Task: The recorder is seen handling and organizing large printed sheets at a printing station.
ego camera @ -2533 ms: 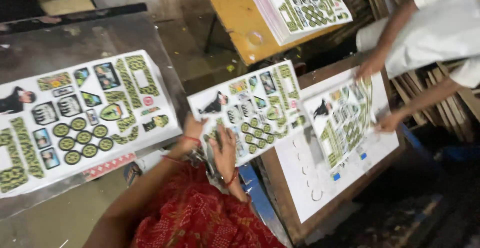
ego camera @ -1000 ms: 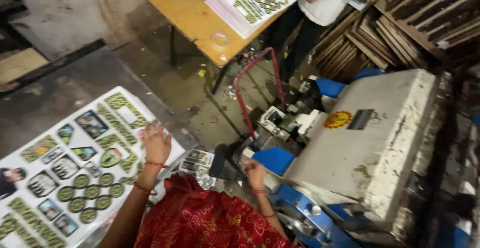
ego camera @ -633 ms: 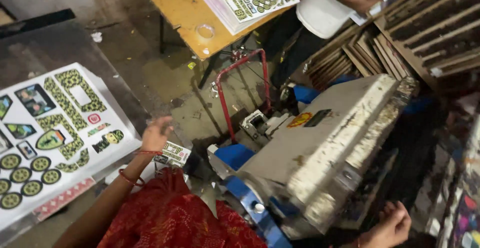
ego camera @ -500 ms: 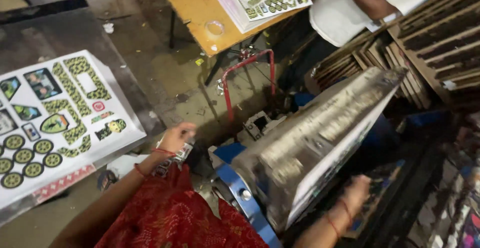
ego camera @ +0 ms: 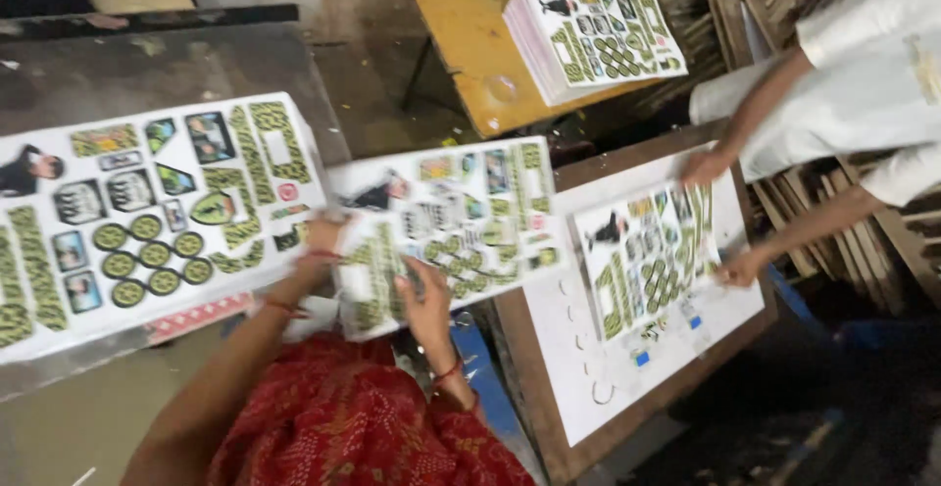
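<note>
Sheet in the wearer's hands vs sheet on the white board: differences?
The held sheet is lifted, gripped by the left hand and right hand; the board sheet lies flat under a co-worker's hands. The held sheet looks larger and blurred; the board sheet smaller. Both carry the same green sticker print.

A: Printed sheet (ego camera: 446, 226), held: motion-blurred; designs unreadable. Left-hand pile of sheets (ego camera: 147, 217): cut off at the frame's left edge.

B: Co-worker in white (ego camera: 863, 84): head and body beyond the right edge. Left hand (ego camera: 319, 241): fingers hidden under the sheet.
</note>
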